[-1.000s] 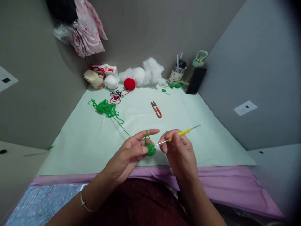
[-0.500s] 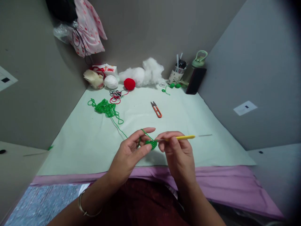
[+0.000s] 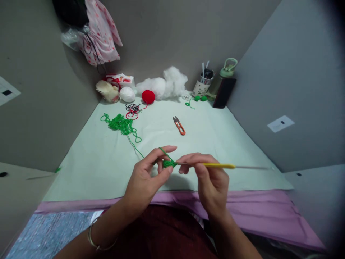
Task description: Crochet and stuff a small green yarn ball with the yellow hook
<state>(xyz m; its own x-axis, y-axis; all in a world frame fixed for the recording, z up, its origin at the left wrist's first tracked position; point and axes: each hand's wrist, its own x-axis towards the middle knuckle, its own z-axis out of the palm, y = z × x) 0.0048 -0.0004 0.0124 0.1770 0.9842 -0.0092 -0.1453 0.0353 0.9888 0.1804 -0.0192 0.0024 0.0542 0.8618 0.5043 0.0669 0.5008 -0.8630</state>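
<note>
Between the thumb and fingers of my left hand [image 3: 147,178] is a small green crochet piece [image 3: 169,164]. Green yarn passes over my raised left index finger and down to the piece. My right hand [image 3: 211,176] is closed around a crochet hook [image 3: 219,165] with a yellow grip, held nearly level. Its metal tip reaches the right edge of the green piece; the exact stitch is too small to make out. From my left hand the strand runs back to a loose heap of green yarn [image 3: 121,123] on the table.
Thread snips [image 3: 179,126] with orange handles lie beyond my hands. Along the back stand a red yarn ball [image 3: 148,96], a white ball [image 3: 127,94], white stuffing [image 3: 169,84], a pen cup [image 3: 201,86], a bottle [image 3: 228,70] and a dark phone [image 3: 224,92]. Grey partitions enclose the table.
My right hand has moved right and slightly down with the crochet hook, drawing more of it out of the stitches. My left hand and the green piece have shifted slightly left.
</note>
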